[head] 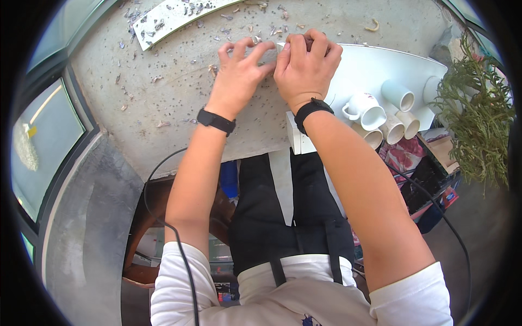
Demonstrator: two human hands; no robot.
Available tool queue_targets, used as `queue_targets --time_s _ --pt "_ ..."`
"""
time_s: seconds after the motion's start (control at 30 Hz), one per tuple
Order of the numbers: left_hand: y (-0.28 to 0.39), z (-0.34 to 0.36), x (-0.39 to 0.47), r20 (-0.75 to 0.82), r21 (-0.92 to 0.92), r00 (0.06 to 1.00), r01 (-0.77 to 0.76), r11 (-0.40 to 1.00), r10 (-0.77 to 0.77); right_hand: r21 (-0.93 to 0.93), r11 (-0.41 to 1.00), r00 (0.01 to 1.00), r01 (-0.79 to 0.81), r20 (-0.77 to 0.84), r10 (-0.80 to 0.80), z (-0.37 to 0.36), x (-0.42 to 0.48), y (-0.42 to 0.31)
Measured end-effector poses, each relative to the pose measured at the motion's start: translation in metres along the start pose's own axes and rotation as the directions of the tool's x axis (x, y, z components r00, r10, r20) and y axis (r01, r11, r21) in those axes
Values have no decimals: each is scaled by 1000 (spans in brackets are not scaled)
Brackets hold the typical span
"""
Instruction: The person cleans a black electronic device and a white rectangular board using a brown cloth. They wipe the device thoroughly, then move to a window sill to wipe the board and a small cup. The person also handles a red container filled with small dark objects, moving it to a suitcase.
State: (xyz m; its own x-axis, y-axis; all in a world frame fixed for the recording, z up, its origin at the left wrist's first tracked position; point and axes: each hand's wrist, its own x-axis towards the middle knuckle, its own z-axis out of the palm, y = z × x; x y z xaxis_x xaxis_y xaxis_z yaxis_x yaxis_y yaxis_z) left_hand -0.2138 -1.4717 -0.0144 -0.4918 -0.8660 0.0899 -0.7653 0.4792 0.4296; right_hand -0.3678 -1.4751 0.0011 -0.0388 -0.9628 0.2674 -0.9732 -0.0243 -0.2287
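My left hand hovers over the concrete surface, its fingers bent and apart with nothing seen in them. Close beside it, my right hand is curled over the near-left corner of a white board. Something dark brown shows between its fingers, mostly hidden, so its kind is unclear. A pale pointed corner sticks out between the two hands. Dried petals and small dark seeds lie scattered over the concrete around my left hand.
On the white board, a white jug, a pale blue cup and several other cups lie on their sides. A green plant stands at the right. A white strip strewn with petals lies at the back. A black cable hangs past my left arm.
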Motion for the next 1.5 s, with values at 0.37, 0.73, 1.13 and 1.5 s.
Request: queue_targets --time_s 0.37,0.73,1.13,1.5 --pt "0 20 0 -56 175 993 113 978 -105 -16 1000 1000 4 -7 -4 2 0 1" --pt "-33 4 81 -230 172 964 172 970 -131 -9 1000 1000 2 -13 -2 2 0 0" --pt "-34 -1 81 -129 318 975 215 923 -183 25 1000 1000 -8 10 8 0 0 -1" --pt "-51 6 85 -65 316 985 174 933 -162 50 998 998 -48 40 46 -4 2 -1"
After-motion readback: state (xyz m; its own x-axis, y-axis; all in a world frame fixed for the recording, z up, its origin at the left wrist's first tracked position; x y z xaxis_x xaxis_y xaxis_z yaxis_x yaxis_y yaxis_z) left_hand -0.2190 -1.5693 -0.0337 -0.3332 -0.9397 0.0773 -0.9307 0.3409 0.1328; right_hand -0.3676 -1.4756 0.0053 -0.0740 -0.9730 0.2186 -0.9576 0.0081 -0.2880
